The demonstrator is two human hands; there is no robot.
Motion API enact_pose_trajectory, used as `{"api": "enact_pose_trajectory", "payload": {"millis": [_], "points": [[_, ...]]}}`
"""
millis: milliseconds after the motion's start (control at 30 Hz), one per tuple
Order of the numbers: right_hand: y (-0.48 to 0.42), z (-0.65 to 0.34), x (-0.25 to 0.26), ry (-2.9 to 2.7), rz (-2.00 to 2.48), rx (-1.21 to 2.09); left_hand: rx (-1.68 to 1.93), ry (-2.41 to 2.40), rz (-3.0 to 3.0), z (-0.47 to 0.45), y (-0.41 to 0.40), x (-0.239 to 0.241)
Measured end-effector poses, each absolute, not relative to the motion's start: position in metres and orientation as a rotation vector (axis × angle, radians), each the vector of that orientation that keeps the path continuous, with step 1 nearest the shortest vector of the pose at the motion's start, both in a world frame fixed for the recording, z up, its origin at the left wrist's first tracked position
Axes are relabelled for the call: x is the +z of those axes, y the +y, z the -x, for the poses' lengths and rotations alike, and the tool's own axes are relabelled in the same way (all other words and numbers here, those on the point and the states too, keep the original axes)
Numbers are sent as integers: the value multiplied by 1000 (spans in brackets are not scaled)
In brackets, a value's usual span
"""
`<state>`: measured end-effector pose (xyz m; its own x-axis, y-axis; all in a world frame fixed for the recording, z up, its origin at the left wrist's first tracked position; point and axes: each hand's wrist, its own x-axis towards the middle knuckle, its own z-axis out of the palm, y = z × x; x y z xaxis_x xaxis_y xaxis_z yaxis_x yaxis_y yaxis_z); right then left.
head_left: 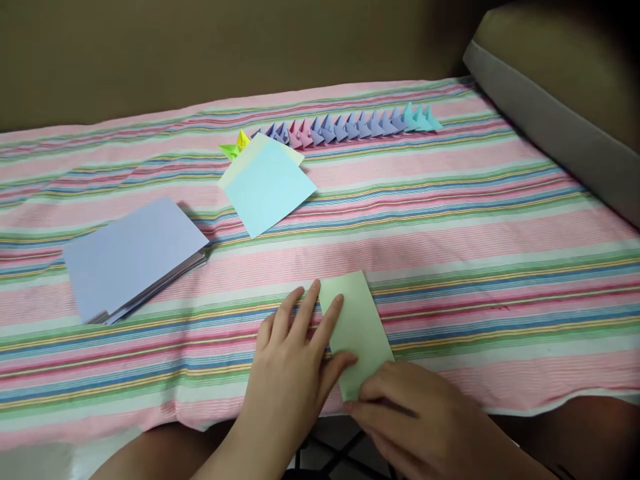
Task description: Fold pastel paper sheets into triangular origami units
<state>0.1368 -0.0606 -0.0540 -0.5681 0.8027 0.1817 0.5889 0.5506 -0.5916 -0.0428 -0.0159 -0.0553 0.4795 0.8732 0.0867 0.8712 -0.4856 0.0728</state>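
A pale green sheet of paper (361,320), rectangular and possibly folded, lies on the striped cloth near its front edge. My left hand (295,353) rests flat with fingers spread, the index finger and thumb pressing on the paper's left side. At the paper's lower end, my right hand (420,413) is closed, thumb and fingers pinching its near corner. Ahead of both hands lie a light blue square sheet (270,190) and, partly hidden beneath it, a pale yellow sheet (233,170).
A stack of bluish-purple paper (135,257) sits at the left. Behind the loose sheets runs a row of folded paper pieces (350,127) in several colours. The striped cloth (475,227) covers the surface, and a grey-edged cushion (555,100) borders the right.
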Motion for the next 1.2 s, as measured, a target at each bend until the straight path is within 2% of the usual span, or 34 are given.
{"api": "enact_pose_trajectory", "payload": {"millis": [167, 333, 467, 567, 700, 833, 1200], "points": [[-40, -151, -55, -1834, 1589, 670, 154, 1613, -2711, 43, -21, -59], [-11, -147, -58, -1295, 1741, 1255, 158, 1573, -2756, 47, -19, -64], [6, -142, -55, -1095, 1705, 1420, 205, 1506, -2700, 51, -17, -65], [11, -139, -51, -1138, 1684, 1390, 384, 1507, -2461, 53, -16, -60], [7, -136, -47, -1190, 1641, 1267, 751, 1547, -1748, 53, -12, -47], [-3, -134, -42, -1188, 1568, 1252, 814, 1423, -1177, 50, -5, -37], [-13, -139, -33, -1199, 1568, 1188, 820, 1383, -998, 39, -4, -32]]}}
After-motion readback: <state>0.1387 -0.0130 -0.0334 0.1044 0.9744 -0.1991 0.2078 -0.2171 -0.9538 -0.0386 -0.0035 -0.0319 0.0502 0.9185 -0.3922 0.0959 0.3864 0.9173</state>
